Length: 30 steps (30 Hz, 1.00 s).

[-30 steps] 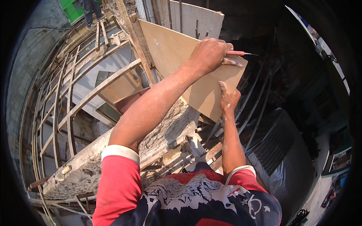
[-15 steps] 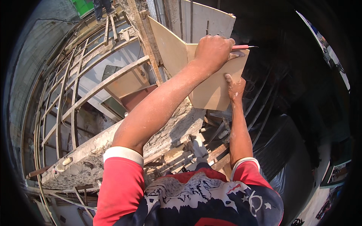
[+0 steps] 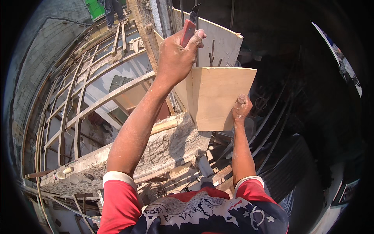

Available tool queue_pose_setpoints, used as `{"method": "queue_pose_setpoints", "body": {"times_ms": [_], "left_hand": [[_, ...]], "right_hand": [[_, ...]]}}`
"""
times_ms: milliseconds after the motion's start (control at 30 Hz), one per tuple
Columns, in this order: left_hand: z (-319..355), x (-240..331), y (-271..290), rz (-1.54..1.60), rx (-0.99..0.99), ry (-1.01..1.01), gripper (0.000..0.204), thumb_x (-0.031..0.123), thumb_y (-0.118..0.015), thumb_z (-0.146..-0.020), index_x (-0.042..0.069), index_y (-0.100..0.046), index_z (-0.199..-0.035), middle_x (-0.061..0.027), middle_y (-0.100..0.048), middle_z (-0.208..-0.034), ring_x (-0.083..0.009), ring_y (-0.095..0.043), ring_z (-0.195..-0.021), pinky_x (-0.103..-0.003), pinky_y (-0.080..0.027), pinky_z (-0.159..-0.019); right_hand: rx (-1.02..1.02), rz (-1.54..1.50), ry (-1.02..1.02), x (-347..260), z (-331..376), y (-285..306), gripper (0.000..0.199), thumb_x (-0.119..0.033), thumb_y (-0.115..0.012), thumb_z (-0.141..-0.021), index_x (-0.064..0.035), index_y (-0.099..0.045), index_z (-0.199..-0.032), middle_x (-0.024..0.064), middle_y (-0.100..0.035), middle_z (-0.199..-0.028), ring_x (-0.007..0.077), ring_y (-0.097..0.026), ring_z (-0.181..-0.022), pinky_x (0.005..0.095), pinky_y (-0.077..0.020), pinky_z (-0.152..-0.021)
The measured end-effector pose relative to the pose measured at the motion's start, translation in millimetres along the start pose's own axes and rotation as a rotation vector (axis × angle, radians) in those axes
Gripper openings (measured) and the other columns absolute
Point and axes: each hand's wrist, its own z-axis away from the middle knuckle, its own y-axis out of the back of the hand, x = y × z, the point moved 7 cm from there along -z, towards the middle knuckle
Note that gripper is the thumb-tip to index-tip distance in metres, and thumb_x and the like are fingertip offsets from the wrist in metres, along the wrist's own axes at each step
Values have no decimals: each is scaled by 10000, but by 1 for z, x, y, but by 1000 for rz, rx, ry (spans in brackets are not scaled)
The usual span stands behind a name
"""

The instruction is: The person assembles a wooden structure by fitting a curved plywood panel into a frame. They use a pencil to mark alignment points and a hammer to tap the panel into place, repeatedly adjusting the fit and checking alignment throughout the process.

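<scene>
My left hand [image 3: 176,60] is closed round the red handle of a utility knife [image 3: 188,32], its dark blade pointing up and away from me. That hand is raised above the left part of a thin plywood sheet [image 3: 218,97]. The sheet is bent along a crease, one panel facing me and the other running back to the left behind my left wrist. My right hand [image 3: 242,107] grips the right edge of the near panel, thumb on the front face and fingers hidden behind it.
Behind the plywood stand a pale board [image 3: 224,37] and thin upright rods. A rough broken wall [image 3: 163,146] runs below my arms. Wooden roof battens [image 3: 99,95] form an open frame at left. A person's legs [image 3: 113,11] show far left; at right is a dark drop.
My left hand has moved left and up off the panel's top edge, turning the knife from pointing right to pointing up. The near panel and my right hand have come lower, toward me.
</scene>
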Motion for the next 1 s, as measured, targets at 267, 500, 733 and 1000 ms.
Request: {"method": "queue_pose_setpoints", "body": {"times_ms": [267,500,733,1000], "left_hand": [[-32,22,-70,-339,-612,-213,310,93,-748,-845,16,-714,-1144,-178,-740,-998,-251,-718,-919,-365,-537,-820],[-39,9,-66,-367,-634,-238,299,155,-768,-828,-12,-685,-1062,-242,-664,-864,-422,-653,-850,-445,-504,-753],[-44,-6,-69,-319,-575,-211,194,134,-742,-800,0,-634,-889,-138,-569,-691,-272,-510,-622,-369,-454,-633],[-68,12,-55,-290,-320,-96,317,305,-686,-985,-8,-715,-944,-62,-697,-754,-125,-628,-708,-301,-501,-682]], "right_hand": [[7,-93,-12,20,-30,-16,722,-640,-462,-1012,23,-501,-727,95,-394,-602,176,-371,-596,367,-360,-544],[-65,-194,-15,34,-44,-50,712,-631,-483,-1009,18,-461,-716,92,-368,-618,192,-354,-604,370,-340,-555],[-52,-180,-13,57,-50,-68,728,-606,-519,-999,98,-607,-834,216,-527,-657,299,-504,-578,405,-418,-584],[-114,-209,8,57,-53,-69,599,-562,-547,-1002,26,-604,-905,163,-579,-716,277,-554,-657,361,-480,-662]]}}
